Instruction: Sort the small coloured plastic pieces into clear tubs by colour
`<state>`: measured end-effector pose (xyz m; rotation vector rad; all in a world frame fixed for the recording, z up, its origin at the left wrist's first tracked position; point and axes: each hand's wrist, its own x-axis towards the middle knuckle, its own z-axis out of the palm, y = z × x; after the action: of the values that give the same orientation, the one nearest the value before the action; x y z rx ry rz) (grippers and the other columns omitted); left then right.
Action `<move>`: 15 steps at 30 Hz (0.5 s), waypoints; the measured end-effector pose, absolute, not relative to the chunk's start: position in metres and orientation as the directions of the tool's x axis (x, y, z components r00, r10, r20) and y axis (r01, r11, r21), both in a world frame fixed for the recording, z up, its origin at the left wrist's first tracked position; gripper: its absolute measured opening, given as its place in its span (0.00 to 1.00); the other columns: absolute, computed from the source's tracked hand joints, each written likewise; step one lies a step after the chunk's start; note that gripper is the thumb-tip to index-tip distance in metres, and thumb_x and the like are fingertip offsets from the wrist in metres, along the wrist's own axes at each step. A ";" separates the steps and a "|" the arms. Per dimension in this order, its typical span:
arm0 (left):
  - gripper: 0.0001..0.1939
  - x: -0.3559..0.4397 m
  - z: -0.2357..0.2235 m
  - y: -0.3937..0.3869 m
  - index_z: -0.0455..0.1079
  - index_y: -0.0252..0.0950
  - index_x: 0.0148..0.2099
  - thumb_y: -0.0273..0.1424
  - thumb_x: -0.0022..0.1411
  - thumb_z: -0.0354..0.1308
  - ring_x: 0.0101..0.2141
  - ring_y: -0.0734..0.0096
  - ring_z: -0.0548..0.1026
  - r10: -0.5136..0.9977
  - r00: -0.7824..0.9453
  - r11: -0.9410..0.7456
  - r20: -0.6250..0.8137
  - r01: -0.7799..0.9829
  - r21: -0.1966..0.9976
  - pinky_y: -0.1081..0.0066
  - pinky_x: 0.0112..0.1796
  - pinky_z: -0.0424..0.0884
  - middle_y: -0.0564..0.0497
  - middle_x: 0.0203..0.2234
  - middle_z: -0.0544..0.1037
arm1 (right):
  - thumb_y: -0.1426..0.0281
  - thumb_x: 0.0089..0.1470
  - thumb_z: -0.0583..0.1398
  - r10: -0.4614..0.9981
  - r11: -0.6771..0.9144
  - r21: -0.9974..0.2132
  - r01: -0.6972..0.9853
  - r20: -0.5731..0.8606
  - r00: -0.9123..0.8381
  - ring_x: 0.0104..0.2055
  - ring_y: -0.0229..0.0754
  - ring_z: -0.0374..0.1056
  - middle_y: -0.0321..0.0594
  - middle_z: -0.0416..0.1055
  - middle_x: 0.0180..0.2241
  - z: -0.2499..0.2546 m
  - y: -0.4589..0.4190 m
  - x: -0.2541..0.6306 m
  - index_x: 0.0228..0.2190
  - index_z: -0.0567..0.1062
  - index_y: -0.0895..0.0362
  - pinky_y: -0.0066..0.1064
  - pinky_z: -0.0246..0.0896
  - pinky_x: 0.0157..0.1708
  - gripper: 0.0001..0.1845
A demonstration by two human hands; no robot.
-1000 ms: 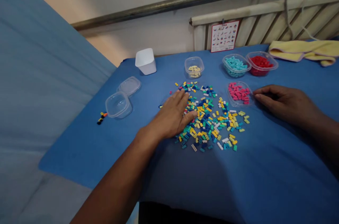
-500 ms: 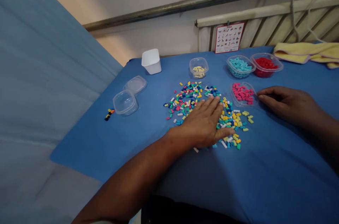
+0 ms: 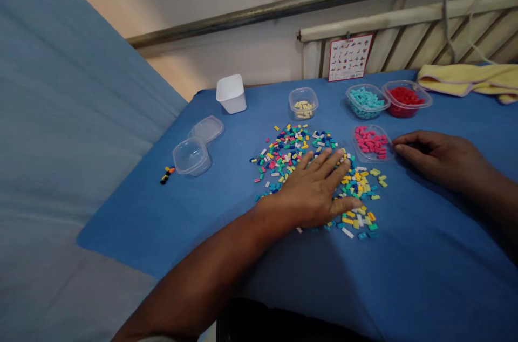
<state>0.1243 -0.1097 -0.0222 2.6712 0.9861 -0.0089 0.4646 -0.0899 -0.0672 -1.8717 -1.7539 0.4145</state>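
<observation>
A pile of small mixed-colour bricks (image 3: 283, 154) lies spread on the blue cloth (image 3: 404, 266). My left hand (image 3: 318, 191) lies flat on the middle of the pile, fingers stretched out and apart, holding nothing. My right hand (image 3: 439, 157) rests on the cloth to the right, fingers loosely curled, fingertips touching the rim of a clear tub of pink bricks (image 3: 370, 142). What is under its palm is hidden.
At the back stand clear tubs of yellow bricks (image 3: 303, 103), teal bricks (image 3: 366, 101) and red bricks (image 3: 406, 97), plus a white cup (image 3: 231, 94). Left are an empty tub (image 3: 191, 156), its lid (image 3: 208, 129) and a few loose bricks (image 3: 166, 175). A yellow towel (image 3: 469, 80) lies far right.
My left hand swept from the pile's left side to its middle, then drew back slightly, scattering bricks. The right hand stayed put. The view shifted a little.
</observation>
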 end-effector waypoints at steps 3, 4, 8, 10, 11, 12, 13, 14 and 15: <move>0.46 0.115 -0.019 -0.091 0.51 0.41 0.85 0.63 0.80 0.41 0.83 0.45 0.41 0.704 0.701 -0.661 -0.114 0.705 0.255 0.38 0.79 0.36 0.41 0.84 0.46 | 0.48 0.59 0.62 0.984 0.006 -0.562 0.827 0.149 0.095 0.40 0.52 0.80 0.43 0.87 0.41 -0.067 -0.091 0.465 0.46 0.86 0.50 0.41 0.71 0.40 0.25; 0.45 0.111 -0.018 -0.085 0.51 0.40 0.85 0.63 0.80 0.40 0.83 0.45 0.42 0.735 0.668 -0.631 -0.115 0.736 0.244 0.38 0.79 0.36 0.40 0.84 0.46 | 0.48 0.59 0.62 0.984 0.007 -0.561 0.828 0.149 0.093 0.39 0.52 0.80 0.42 0.87 0.41 -0.067 -0.091 0.465 0.46 0.86 0.50 0.41 0.71 0.40 0.25; 0.42 0.088 -0.012 -0.061 0.52 0.37 0.85 0.57 0.83 0.40 0.83 0.43 0.43 0.852 0.516 -0.491 -0.089 0.847 0.205 0.37 0.79 0.39 0.37 0.84 0.47 | 0.48 0.58 0.62 0.986 0.005 -0.568 0.823 0.140 0.090 0.39 0.51 0.79 0.42 0.87 0.41 -0.066 -0.091 0.464 0.47 0.87 0.50 0.42 0.70 0.42 0.25; 0.39 0.072 -0.010 -0.051 0.53 0.34 0.84 0.52 0.84 0.43 0.82 0.41 0.46 0.896 0.442 -0.427 -0.042 0.884 0.193 0.35 0.78 0.41 0.34 0.83 0.48 | 0.48 0.58 0.62 0.986 0.003 -0.571 0.821 0.137 0.091 0.38 0.51 0.79 0.42 0.87 0.40 -0.066 -0.091 0.464 0.46 0.87 0.51 0.42 0.70 0.41 0.26; 0.38 0.063 -0.008 -0.047 0.55 0.33 0.83 0.50 0.84 0.45 0.82 0.40 0.48 0.914 0.406 -0.397 -0.007 0.898 0.191 0.35 0.77 0.43 0.33 0.83 0.50 | 0.48 0.58 0.62 0.987 0.001 -0.573 0.820 0.135 0.093 0.38 0.51 0.79 0.42 0.87 0.40 -0.065 -0.091 0.464 0.46 0.87 0.51 0.42 0.70 0.41 0.26; 0.36 0.055 -0.007 -0.043 0.58 0.32 0.82 0.47 0.83 0.47 0.81 0.39 0.51 0.926 0.376 -0.375 0.036 0.905 0.200 0.35 0.77 0.46 0.32 0.82 0.53 | 0.48 0.58 0.62 0.987 -0.001 -0.573 0.820 0.133 0.095 0.38 0.51 0.79 0.43 0.87 0.40 -0.065 -0.091 0.464 0.46 0.87 0.51 0.42 0.70 0.41 0.26; 0.33 0.047 -0.006 -0.042 0.63 0.32 0.79 0.45 0.82 0.50 0.79 0.39 0.56 0.931 0.356 -0.366 0.083 0.903 0.225 0.37 0.76 0.50 0.31 0.80 0.58 | 0.48 0.58 0.62 0.986 -0.005 -0.573 0.820 0.132 0.098 0.38 0.51 0.79 0.43 0.87 0.41 -0.064 -0.091 0.464 0.46 0.88 0.51 0.42 0.70 0.41 0.26; 0.30 0.040 -0.004 -0.041 0.69 0.33 0.75 0.43 0.81 0.53 0.76 0.41 0.63 0.931 0.344 -0.364 0.119 0.891 0.270 0.41 0.75 0.57 0.32 0.76 0.66 | 0.48 0.57 0.62 0.986 -0.008 -0.572 0.820 0.130 0.100 0.39 0.52 0.79 0.43 0.87 0.41 -0.064 -0.091 0.463 0.46 0.88 0.51 0.42 0.70 0.41 0.26; 0.25 0.036 -0.002 -0.042 0.74 0.34 0.70 0.41 0.80 0.55 0.70 0.45 0.72 0.930 0.341 -0.368 0.139 0.867 0.336 0.46 0.71 0.65 0.34 0.70 0.75 | 0.48 0.57 0.62 0.986 -0.010 -0.573 0.819 0.130 0.104 0.39 0.52 0.80 0.43 0.88 0.42 -0.063 -0.091 0.462 0.46 0.88 0.51 0.42 0.71 0.41 0.26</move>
<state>0.0358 -0.0421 -0.0020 2.4002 1.6327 0.4565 0.4623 -0.0910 -0.0627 -1.8718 -1.7572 0.4221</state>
